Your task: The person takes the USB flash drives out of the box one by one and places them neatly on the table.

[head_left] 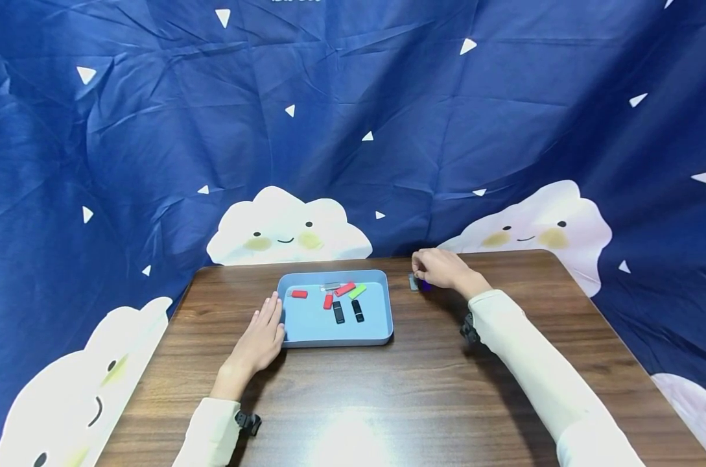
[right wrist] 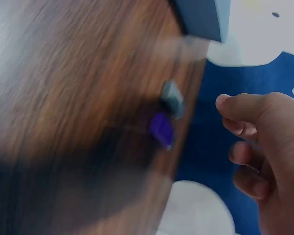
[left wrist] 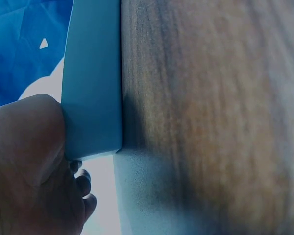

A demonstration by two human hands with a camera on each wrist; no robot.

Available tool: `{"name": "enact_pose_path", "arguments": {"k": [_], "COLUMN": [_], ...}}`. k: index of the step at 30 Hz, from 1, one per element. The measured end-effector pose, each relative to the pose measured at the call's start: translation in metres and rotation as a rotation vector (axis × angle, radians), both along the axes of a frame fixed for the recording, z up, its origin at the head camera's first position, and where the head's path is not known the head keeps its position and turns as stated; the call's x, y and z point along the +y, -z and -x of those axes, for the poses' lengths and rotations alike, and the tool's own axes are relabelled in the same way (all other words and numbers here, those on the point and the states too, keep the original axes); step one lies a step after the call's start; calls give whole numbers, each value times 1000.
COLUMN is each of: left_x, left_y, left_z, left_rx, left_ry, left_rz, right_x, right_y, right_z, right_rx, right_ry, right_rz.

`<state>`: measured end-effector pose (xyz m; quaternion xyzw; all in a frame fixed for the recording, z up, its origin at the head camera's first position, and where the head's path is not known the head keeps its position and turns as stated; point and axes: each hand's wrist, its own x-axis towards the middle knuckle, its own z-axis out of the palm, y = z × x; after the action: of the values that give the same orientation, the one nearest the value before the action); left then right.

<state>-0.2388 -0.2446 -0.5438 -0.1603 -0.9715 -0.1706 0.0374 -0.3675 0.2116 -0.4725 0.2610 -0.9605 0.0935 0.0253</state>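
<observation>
Left hand (head_left: 258,342), left of centre: straight fingers touching blue tray (head_left: 338,342). Right hand (head_left: 444,268), right of centre: loosely bent, empty, near purple piece (right wrist: 161,130), grey piece (right wrist: 173,100).

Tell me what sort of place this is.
Probably a staged tabletop set-up indoors: a cloud-printed blue cloth hangs behind a wooden table, on which sits a shallow blue tray.

The left arm (head_left: 208,429) extends forward, angled slightly inward, its forearm only partly in view. The left hand (head_left: 258,344) shows its back, fingers (head_left: 266,312) nearly straight and close together, thumb apart. The right arm (head_left: 548,370) stretches farther out, slanting inward; the right hand (head_left: 443,268) dips, its fingers loosely curled, thumb tip near the forefinger.
</observation>
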Motion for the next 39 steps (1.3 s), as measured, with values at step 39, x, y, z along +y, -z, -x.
{"name": "enact_pose_path", "arguments": {"k": [39], "left_x": [7], "left_y": [-13], "left_z": [-4], "left_rx": [-32], "left_ry": [-24], "left_rz": [29], "right_x": [-137], "right_y": [-39], "right_z": [-7], "right_rx": [-11], "right_ry": [-261], "right_rz": [-130]}}
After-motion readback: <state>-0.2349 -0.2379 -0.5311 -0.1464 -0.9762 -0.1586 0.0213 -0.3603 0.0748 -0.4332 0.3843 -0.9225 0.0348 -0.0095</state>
